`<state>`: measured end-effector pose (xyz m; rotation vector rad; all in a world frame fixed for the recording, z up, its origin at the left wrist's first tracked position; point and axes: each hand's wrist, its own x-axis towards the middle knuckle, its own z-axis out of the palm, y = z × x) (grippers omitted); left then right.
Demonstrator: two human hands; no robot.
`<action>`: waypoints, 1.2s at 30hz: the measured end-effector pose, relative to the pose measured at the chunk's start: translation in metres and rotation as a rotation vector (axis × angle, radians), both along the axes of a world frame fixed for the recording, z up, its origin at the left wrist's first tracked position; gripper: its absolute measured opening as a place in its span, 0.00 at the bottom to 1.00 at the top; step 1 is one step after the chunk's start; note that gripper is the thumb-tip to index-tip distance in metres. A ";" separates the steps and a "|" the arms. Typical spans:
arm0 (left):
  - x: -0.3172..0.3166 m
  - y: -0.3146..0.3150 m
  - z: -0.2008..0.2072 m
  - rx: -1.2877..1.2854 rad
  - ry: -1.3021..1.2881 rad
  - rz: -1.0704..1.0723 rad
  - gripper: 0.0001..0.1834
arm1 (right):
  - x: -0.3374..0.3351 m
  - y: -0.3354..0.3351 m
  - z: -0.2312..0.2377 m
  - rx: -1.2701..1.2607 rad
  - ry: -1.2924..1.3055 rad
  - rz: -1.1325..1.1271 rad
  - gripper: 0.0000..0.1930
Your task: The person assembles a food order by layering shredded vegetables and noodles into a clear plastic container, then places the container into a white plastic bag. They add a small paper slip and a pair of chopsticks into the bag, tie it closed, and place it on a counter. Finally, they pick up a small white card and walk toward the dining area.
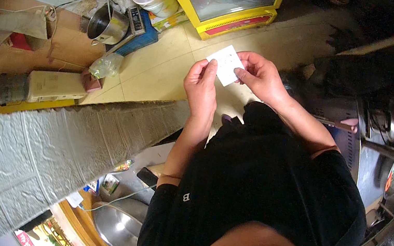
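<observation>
Between my two hands I hold a small white slip of paper (225,66) with faint printed marks. My left hand (202,84) pinches its left edge, thumb on top and fingers curled behind. On the other side, my right hand (260,76) grips the right edge between thumb and bent fingers. The paper is held out in front of me, above the tiled floor (158,71), touching nothing but my hands.
A yellow-framed glass-door fridge (200,28) stands ahead. Left of it are a stack of white buckets (161,3), a metal pot (108,26) and a blue crate (140,42). A foil-covered partition (44,154) runs along my left. A lidded metal cooker (387,119) sits at the right.
</observation>
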<state>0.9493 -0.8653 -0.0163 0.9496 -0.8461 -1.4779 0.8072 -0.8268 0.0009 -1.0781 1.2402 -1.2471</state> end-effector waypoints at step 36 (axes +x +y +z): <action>0.105 -0.165 -0.066 0.513 -0.198 0.690 0.14 | 0.170 -0.394 -0.022 -0.060 -0.089 0.908 0.16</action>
